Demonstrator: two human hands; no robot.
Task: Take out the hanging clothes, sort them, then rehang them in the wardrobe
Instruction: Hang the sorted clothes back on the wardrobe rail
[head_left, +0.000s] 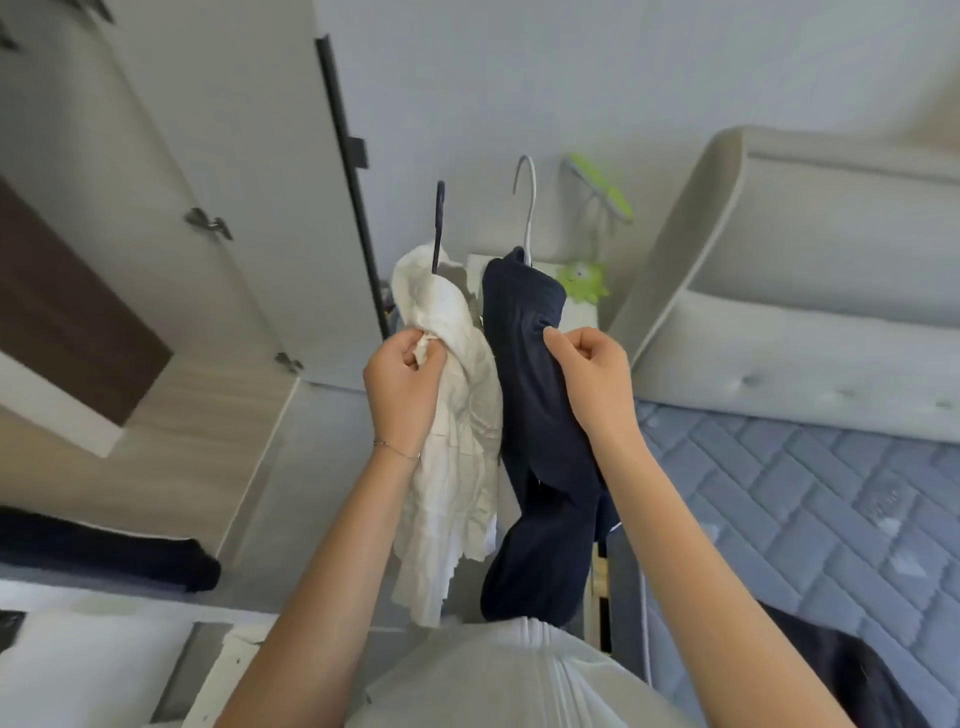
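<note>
Nearest to me, my left hand (402, 382) pinches a fold of the white garment (457, 467), and my right hand (592, 371) curls its fingers into the cloth of the navy garment (535, 467). The two hang side by side between the wardrobe door (208, 182) on the left and the bed (805, 493) on the right. Above my hands the white one sits on a dark hanger (439, 223) and the navy one on a white hanger (529, 208), with a green toy (584, 280) just behind by the wall.
</note>
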